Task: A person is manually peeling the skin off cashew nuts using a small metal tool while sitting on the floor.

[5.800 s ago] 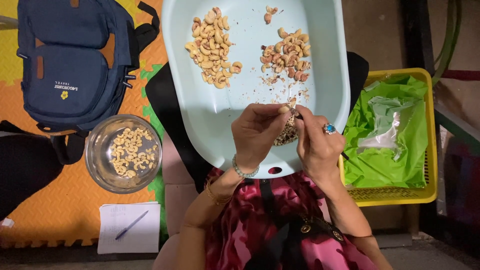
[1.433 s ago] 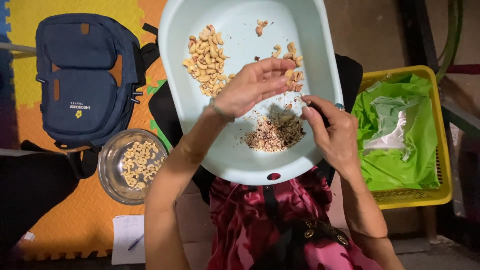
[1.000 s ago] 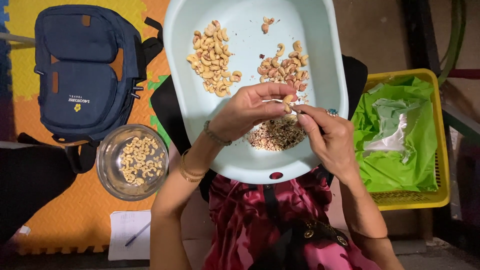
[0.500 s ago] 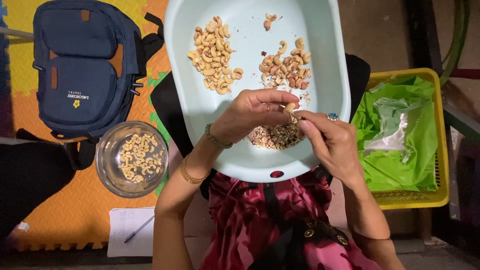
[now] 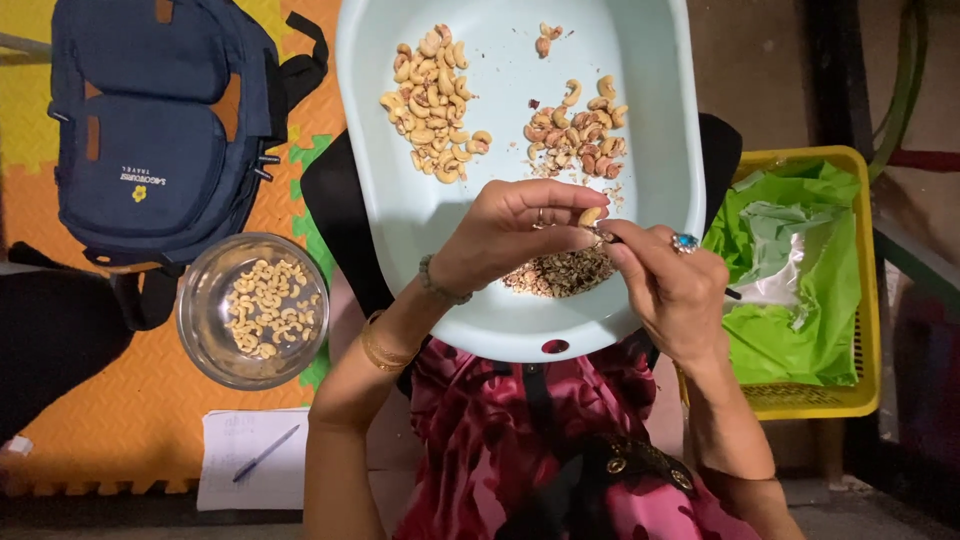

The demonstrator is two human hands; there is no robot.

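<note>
Cashew (image 5: 590,216) sits pinched between fingertips of both hands, just above the pile of skin scraps (image 5: 560,272) near the front edge of the pale blue tray (image 5: 400,200). Left hand (image 5: 505,235) is curled, thumb and fingers narrowed onto the nut, w/ a bead bracelet at the wrist and gold bangles lower on the forearm. Right hand (image 5: 672,290) is closed too, ring w/ blue stone on one finger, fingertips meeting the nut from the right side; looks like it also grips a thin dark tool, but can't tell for sure.

On the tray: peeled cashews (image 5: 432,100) heaped toward the far left, unpeeled reddish ones (image 5: 575,135) toward the far right, a couple more nuts at the far edge.

Glass bowl (image 5: 253,310) w/ cashews stands on the orange mat left of the tray, navy backpack (image 5: 160,130) beyond it, notepad w/ pen (image 5: 255,458) nearer. Yellow basket (image 5: 850,390) lined w/ green plastic sits right of the tray.
</note>
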